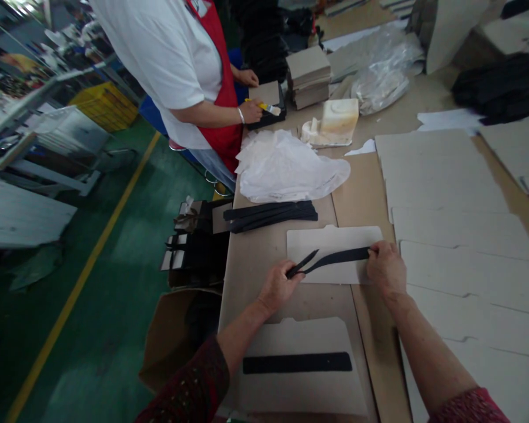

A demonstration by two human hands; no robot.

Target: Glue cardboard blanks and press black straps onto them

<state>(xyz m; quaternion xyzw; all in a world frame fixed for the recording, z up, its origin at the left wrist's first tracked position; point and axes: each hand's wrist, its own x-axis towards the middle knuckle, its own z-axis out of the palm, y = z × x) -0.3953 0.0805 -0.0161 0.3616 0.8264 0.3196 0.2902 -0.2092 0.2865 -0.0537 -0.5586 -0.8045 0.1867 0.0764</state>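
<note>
Between my two hands a black strip (339, 257) is held in a slight curve above a pale grey card (330, 238). My left hand (280, 286) is closed on the strip's left end, and a dark, pointed, narrow piece sticks up from the same grip; I cannot tell if it is a tool or another strip. The fingers of my right hand (385, 267) pinch the strip's right end. Nearer me lies a second grey card (297, 393) with a black strip (297, 363) flat across it. Beyond, several black strips (273, 215) lie bunched on the table.
Overlapping grey cards (449, 264) cover the table's right side. A crumpled white plastic bag (291, 167) and a glue-stained white container (337, 120) stand farther back. Across the corner, a person in a red apron (223, 88) holds a brush (264, 108). A cardboard box (171, 335) sits below the left edge.
</note>
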